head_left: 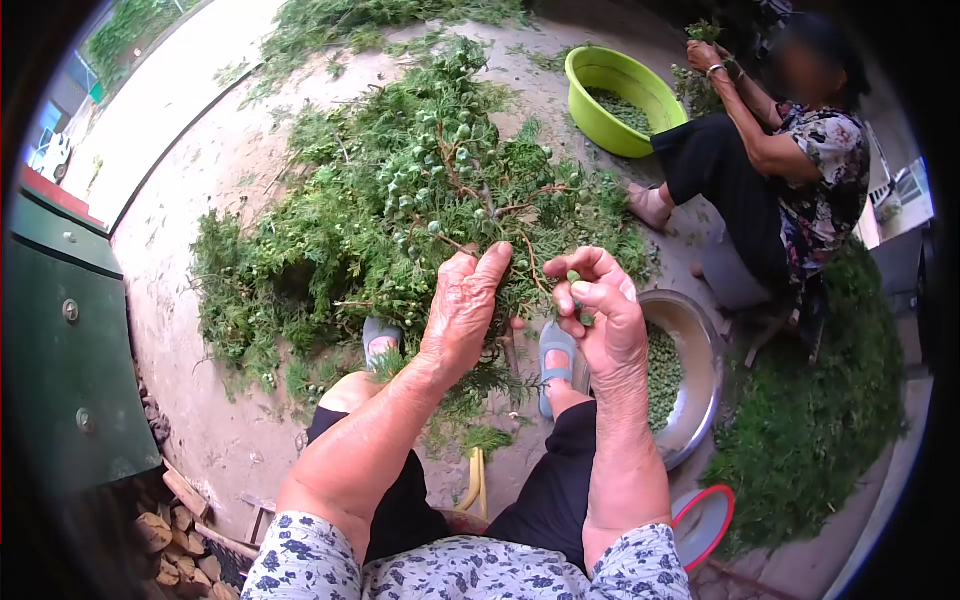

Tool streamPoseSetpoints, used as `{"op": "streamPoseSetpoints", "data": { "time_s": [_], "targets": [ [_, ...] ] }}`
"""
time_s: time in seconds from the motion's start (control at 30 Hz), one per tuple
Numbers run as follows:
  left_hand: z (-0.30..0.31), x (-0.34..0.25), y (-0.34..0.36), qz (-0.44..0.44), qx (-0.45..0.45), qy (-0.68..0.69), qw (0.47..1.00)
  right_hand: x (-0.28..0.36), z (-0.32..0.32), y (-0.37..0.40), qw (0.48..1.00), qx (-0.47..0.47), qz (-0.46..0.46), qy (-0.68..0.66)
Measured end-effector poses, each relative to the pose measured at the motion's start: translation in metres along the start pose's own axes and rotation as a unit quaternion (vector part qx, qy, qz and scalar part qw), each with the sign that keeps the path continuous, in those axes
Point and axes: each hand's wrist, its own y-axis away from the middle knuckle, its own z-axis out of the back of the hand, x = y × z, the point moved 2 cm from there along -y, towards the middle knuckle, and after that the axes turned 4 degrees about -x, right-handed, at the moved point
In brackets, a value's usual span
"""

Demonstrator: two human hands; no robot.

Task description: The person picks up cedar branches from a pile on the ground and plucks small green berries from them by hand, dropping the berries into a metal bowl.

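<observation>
Your flowery sleeves [300, 560] sit lowest, soft and dotted with blue. Your left hand [462, 315] is curled shut around a feathery green twig [485, 385], with thumb and fingers pressed on its stem. Your right hand [605, 325] is nearly closed too, pinching small round green seeds [574, 277] at its fingertips. Just right of it sits a shiny round metal bowl [705, 340] with more bumpy seeds inside. Ahead lies a big fluffy heap of branches [400, 180] on the rough ground. Farther off, another person's hand [703, 55] is up beside a bright green tub [600, 120]. Bare ground is open on your left, up to a dark green box [60, 340].
</observation>
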Motion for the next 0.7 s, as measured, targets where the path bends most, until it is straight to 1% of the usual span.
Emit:
{"op": "streamPoseSetpoints", "data": {
  "time_s": [0.03, 0.07, 0.1, 0.13, 0.17, 0.23, 0.27, 0.3, 0.33, 0.37, 0.43, 0.57, 0.63, 0.67, 0.7],
  "targets": [
    [-0.001, -0.001, 0.0, 0.004, 0.011, 0.015, 1.0, 0.001, -0.002, 0.0, 1.0, -0.01, 0.016, -0.015],
    [0.0, 0.0, 0.0, 0.004, 0.011, 0.015, 1.0, 0.0, -0.001, -0.001, 1.0, -0.01, 0.01, -0.014],
    [0.0, 0.0, 0.001, 0.0, 0.017, -0.014, 1.0, -0.003, 0.0, -0.002, 1.0, -0.01, 0.01, -0.014],
    [0.0, 0.001, 0.001, -0.005, 0.023, -0.044, 0.999, -0.007, 0.002, -0.004, 0.999, -0.024, 0.011, 0.035],
    [-0.001, 0.003, 0.0, -0.004, 0.024, -0.045, 0.999, -0.009, 0.004, -0.004, 0.996, -0.039, 0.012, 0.085],
    [-0.003, 0.009, -0.001, -0.011, 0.045, -0.024, 0.999, -0.014, 0.003, -0.006, 0.993, -0.046, 0.017, 0.105],
    [-0.003, 0.009, 0.0, -0.006, 0.053, -0.03, 0.998, -0.015, 0.003, -0.008, 0.961, -0.062, 0.116, 0.241],
    [-0.003, 0.008, 0.001, -0.006, 0.053, -0.031, 0.998, -0.014, 0.001, -0.008, 0.901, -0.077, 0.211, 0.371],
    [-0.004, 0.007, 0.002, -0.009, 0.055, -0.024, 0.998, -0.011, 0.001, -0.006, 0.89, -0.071, 0.201, 0.402],
    [-0.005, 0.005, 0.003, -0.011, 0.057, -0.017, 0.998, -0.01, 0.0, -0.005, 0.891, -0.071, 0.201, 0.402],
    [-0.006, 0.004, 0.004, -0.011, 0.047, -0.014, 0.999, -0.009, -0.002, -0.005, 0.872, -0.063, 0.208, 0.438],
    [-0.005, 0.005, 0.004, 0.007, 0.03, -0.008, 1.0, -0.012, 0.0, -0.007, 0.874, -0.063, 0.212, 0.433],
    [-0.004, 0.006, 0.003, 0.012, 0.032, -0.002, 0.999, -0.012, -0.001, -0.007, 0.916, -0.045, 0.139, 0.374],
    [-0.004, 0.006, 0.002, 0.016, 0.034, 0.004, 0.999, -0.009, 0.0, -0.006, 0.916, -0.045, 0.139, 0.374],
    [-0.004, 0.005, 0.002, 0.016, 0.034, 0.004, 0.999, -0.008, 0.003, -0.004, 0.963, -0.044, 0.038, 0.265]
  ]
}}
